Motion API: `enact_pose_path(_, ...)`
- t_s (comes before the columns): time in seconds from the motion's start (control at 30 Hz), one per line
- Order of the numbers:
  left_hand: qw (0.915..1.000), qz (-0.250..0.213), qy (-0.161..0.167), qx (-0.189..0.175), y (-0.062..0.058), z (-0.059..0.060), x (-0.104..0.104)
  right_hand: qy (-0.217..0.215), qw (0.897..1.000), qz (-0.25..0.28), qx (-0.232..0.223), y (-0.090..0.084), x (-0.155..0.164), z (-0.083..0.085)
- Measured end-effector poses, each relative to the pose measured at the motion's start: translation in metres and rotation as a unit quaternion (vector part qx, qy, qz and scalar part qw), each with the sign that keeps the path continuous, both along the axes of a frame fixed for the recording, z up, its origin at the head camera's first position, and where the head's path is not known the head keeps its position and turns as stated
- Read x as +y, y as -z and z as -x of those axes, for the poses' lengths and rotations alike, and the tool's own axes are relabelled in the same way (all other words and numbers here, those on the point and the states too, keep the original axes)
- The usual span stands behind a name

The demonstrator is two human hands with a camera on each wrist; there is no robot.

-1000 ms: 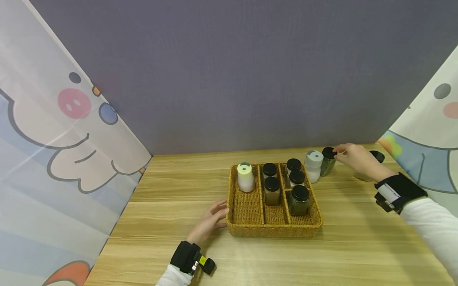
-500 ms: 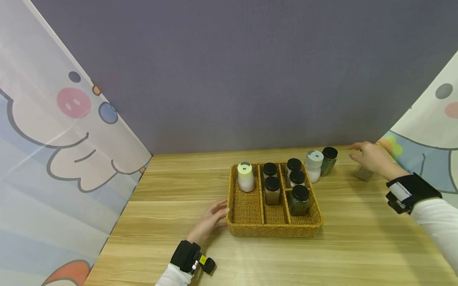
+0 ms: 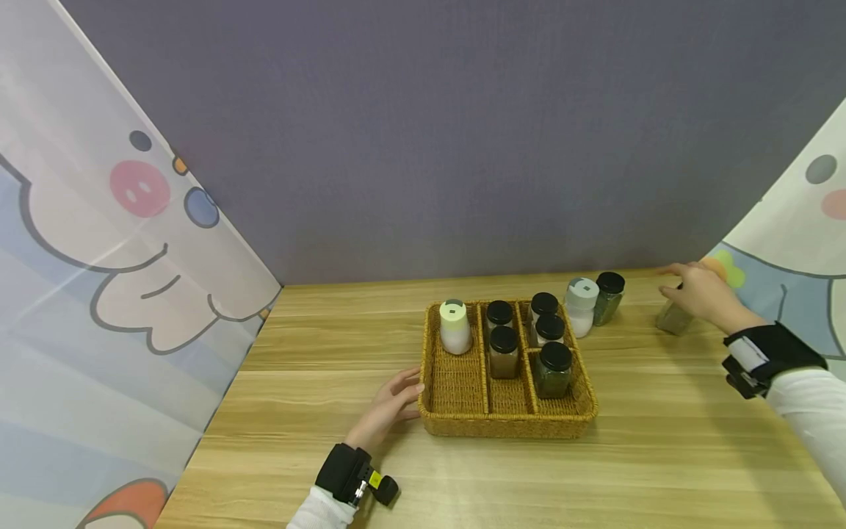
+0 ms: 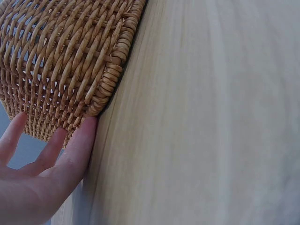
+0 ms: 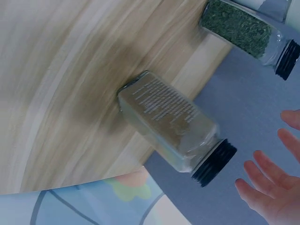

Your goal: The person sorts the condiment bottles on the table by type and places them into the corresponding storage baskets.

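While left hand (image 3: 386, 408): lies flat on the surface, fingers straight, touching the wicker basket (image 3: 456, 382).
Right hand (image 3: 702, 294): fingers spread, just above the brown spice jar (image 5: 176, 128).
Jar: upright, far right.

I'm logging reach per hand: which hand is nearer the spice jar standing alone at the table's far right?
Right. The right hand hovers open just above that spice jar, not gripping it. The left hand rests against the wicker basket, far across the table.
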State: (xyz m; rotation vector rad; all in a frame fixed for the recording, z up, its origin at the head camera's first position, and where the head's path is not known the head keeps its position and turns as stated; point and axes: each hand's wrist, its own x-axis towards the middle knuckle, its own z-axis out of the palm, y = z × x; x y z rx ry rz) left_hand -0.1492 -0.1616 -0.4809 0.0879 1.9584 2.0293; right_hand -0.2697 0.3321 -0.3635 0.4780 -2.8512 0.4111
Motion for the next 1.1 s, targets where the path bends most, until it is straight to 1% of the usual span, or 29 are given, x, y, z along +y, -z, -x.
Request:
enact_pose_path(0.07, 1.0000, 0.001, 0.000, 0.000, 0.001, 0.001, 0.000, 0.005, 1.000, 0.001, 0.001, 0.002, 0.003, 0.000)
enact_pose_path(0.3, 1.0000, 0.004, -0.003, -0.001, 0.002, 0.000, 0.000, 0.012, 0.999, 0.010, -0.031, 0.009, 0.015, 0.003)
enact_pose_path(0.47, 1.0000, -0.003, -0.003, -0.004, 0.001, 0.000, 0.001, 0.011, 1.000, 0.016, -0.020, 0.014, 0.021, 0.004)
enact_pose_path(0.6, 0.9999, -0.010, -0.004, -0.002, 0.001, 0.000, 0.001, 0.017, 0.999, 0.025, -0.024, 0.016, 0.026, 0.005)
enact_pose_path(0.77, 1.0000, -0.001, -0.006, -0.004, 0.001, 0.001, 0.001, 0.015, 0.999, 0.032, -0.001, 0.020, 0.029, 0.005)
enact_pose_path(0.83, 1.0000, 0.003, -0.006, -0.005, 0.001, 0.001, 0.001, 0.017, 0.999, 0.033, -0.001, 0.021, 0.031, 0.005)
enact_pose_path(1.0, 0.9999, 0.008, -0.007, -0.005, 0.002, 0.002, 0.000, 0.029, 0.998, 0.034, -0.032, 0.022, 0.033, 0.003)
enact_pose_path(1.1, 0.9999, 0.010, -0.009, -0.003, 0.000, 0.001, 0.000, 0.028, 0.998, 0.032, -0.037, 0.022, 0.033, 0.004)
